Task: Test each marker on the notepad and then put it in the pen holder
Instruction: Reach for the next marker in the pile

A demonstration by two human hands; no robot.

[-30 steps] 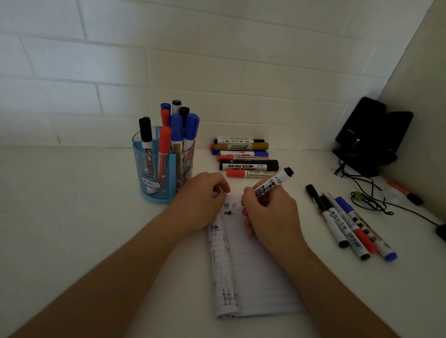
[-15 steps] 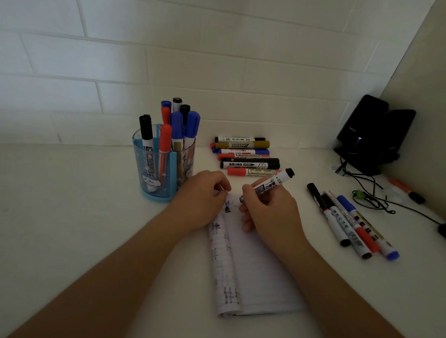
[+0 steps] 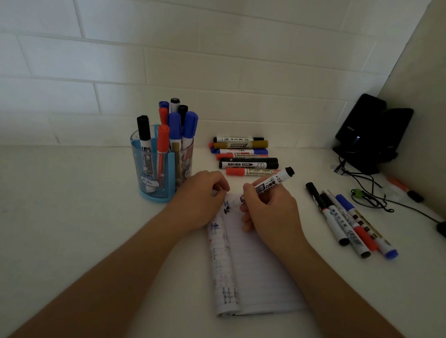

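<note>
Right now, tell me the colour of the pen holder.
The pen holder is translucent blue with a white cloud print; the head view shows it.

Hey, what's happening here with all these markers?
A person is trying out markers one at a time. The right hand grips a white marker with its tip down at the top of the notepad, which carries scribbles along its left edge. The left hand rests curled on the pad's top corner. Several markers stand in the blue pen holder; a row of markers lies near the wall and four more markers lie to the right.
</note>
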